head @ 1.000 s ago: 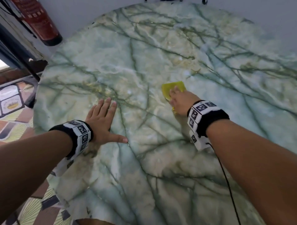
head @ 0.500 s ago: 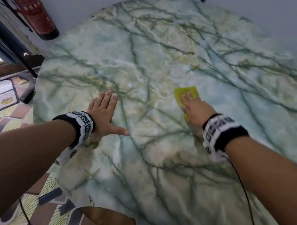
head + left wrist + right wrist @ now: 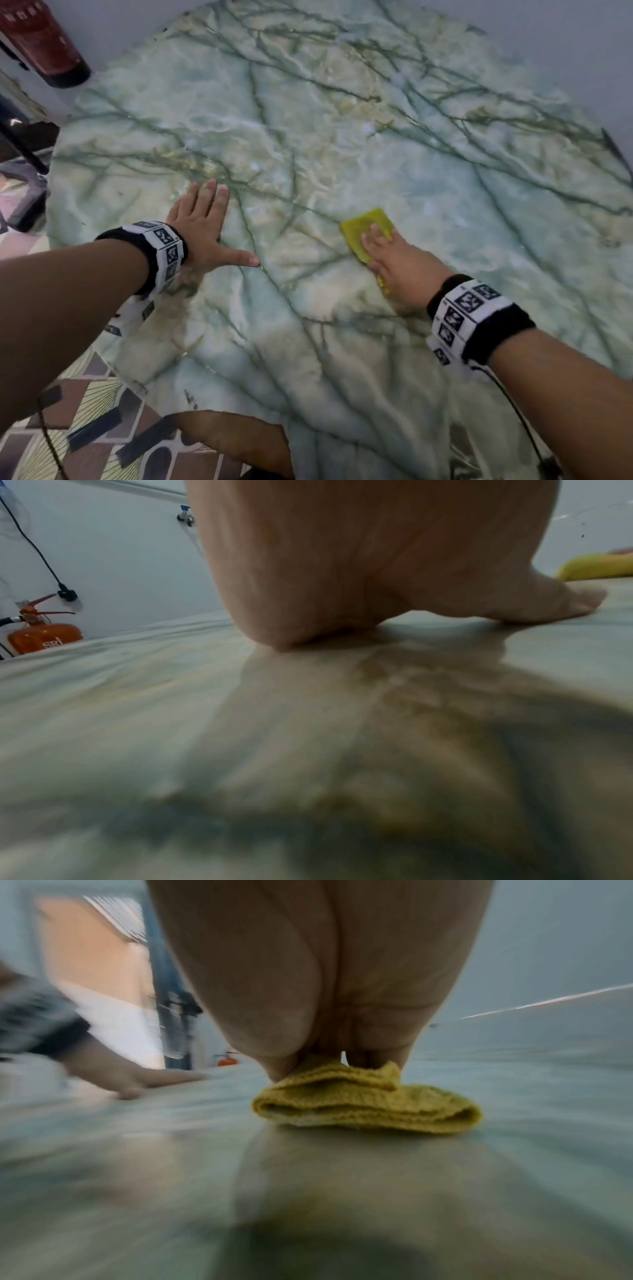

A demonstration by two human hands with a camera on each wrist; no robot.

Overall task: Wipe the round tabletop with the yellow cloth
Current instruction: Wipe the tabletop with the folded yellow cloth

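Marble tabletop, right hand pressing yellow cloth (folded), left hand flat, fingers spread

The tabletop looks like green-veined marble, smooth and glossy enough to mirror the hands, while the cloth at its 3 o'clock side is a matt, coarse, ribbed knit, folded in layers.

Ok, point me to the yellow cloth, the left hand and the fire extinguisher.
yellow cloth (image 3: 368, 223): head view, bare far part ahead of the fingers.
left hand (image 3: 200, 229): head view, back of the hand, flat on the marble.
fire extinguisher (image 3: 37, 37): head view, red body, top left.
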